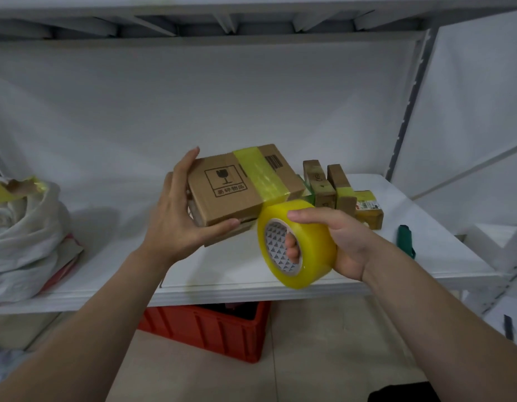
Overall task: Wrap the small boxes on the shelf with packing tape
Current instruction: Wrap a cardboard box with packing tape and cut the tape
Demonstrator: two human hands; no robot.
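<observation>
One tape band (pixel 260 175), seemingly wrinkled, crosses the box (pixel 222 198).

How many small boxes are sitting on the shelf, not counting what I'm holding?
3, right of the held box: a left upright box, a right upright box beside it, and a flat box farthest right. More may be hidden behind the held box.

White sack (pixel 22 236) cut by the left edge, red crate (pixel 219 332) half hidden under the shelf (pixel 251 288), right hand (pixel 347 242) with fingers (pixel 292 245) partly inside the tape roll (pixel 309 248), far box (pixel 371 219) with label (pixel 366 205) unreadable, dark shape (pixel 402 393) cropped at the bottom.
</observation>
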